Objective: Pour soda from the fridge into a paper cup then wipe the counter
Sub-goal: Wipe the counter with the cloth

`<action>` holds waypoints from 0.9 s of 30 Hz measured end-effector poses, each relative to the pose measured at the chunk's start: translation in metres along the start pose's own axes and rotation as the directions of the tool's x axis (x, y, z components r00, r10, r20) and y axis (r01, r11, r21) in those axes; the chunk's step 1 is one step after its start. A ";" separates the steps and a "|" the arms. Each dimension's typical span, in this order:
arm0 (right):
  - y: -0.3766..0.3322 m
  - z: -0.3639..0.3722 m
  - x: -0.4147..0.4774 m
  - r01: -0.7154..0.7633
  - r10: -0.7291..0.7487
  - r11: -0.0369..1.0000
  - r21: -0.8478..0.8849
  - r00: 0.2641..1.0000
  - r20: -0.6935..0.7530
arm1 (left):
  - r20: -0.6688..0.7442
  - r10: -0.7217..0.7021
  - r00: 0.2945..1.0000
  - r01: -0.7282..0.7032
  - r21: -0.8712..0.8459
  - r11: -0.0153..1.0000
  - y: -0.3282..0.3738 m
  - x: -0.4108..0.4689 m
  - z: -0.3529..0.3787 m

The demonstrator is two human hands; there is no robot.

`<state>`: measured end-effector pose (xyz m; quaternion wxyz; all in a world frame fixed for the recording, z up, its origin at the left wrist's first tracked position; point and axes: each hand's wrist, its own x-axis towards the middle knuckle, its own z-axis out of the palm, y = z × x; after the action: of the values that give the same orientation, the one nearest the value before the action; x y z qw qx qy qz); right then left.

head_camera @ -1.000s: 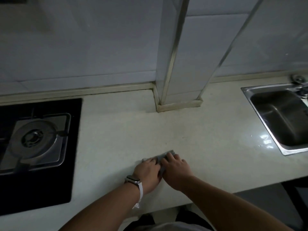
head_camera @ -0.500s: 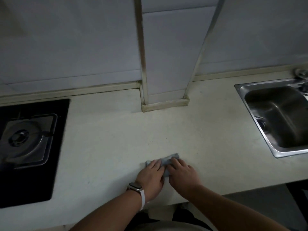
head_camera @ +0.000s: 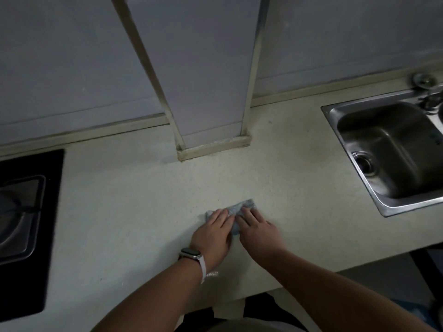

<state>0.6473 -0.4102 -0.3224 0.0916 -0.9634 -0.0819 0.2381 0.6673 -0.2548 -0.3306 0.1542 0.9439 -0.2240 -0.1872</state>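
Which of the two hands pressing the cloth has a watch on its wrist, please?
The left hand: a white-strapped watch circles its wrist, while the right hand has a bare wrist.

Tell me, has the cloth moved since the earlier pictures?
Yes. The cloth slid right along the counter, away from the gas stove and toward the sink.

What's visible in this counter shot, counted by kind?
cloth: 1
hands: 2 (left hand, right hand, both flat on the cloth)
wristwatch: 1, on the left wrist
sink: 1
gas stove: 1
counter: 1
Total: 7
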 end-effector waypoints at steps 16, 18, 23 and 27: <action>0.001 -0.039 0.106 -0.056 0.052 0.997 -0.048 0.995 -0.080 | -0.078 -0.059 0.995 0.058 -0.014 0.998 -0.047 0.096 -0.040; 0.001 -0.043 0.118 -0.063 0.059 0.997 -0.041 0.995 -0.083 | -0.076 -0.063 0.995 0.062 -0.018 0.998 -0.053 0.107 -0.044; 0.006 -0.054 0.141 -0.084 0.082 0.996 -0.014 0.993 -0.085 | -0.089 -0.072 0.993 0.067 -0.062 0.996 -0.062 0.129 -0.050; 0.014 -0.057 0.150 -0.082 0.080 0.997 -0.015 0.993 -0.086 | -0.091 -0.075 0.993 0.070 -0.063 0.996 -0.061 0.140 -0.052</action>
<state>0.8066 -0.4010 -0.3427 0.0761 -0.9761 -0.0409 0.1995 0.8277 -0.2594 -0.3474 0.1854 0.9542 -0.1765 -0.1551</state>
